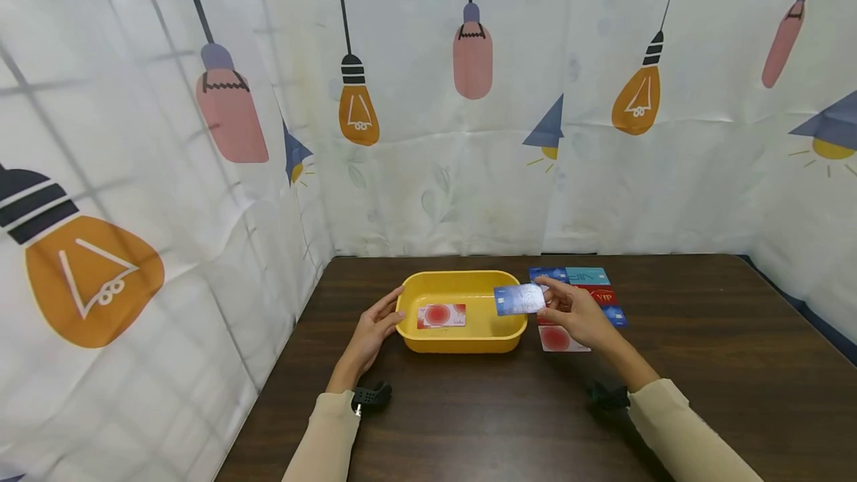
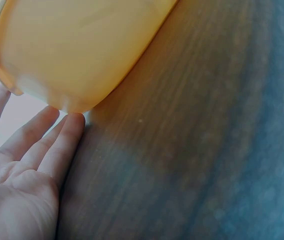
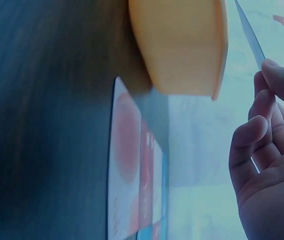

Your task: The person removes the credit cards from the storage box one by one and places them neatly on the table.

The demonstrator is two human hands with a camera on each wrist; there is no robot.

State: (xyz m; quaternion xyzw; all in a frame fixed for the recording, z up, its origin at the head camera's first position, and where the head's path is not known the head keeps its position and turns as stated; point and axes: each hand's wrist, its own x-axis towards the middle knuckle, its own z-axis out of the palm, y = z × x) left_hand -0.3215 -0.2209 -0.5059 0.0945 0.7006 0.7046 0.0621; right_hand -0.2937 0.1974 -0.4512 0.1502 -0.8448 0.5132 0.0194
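Right hand (image 1: 574, 312) pinches a blue card (image 1: 519, 299) over the yellow tub (image 1: 462, 337)'s rim; flat left hand (image 1: 372, 333) steadies it. A loose pinch could drop the card outside.

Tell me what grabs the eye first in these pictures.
The yellow tub at the middle of the dark table, one red-spotted card lying inside. The right hand pinches a blue card over its right rim, while the left hand touches its left side.
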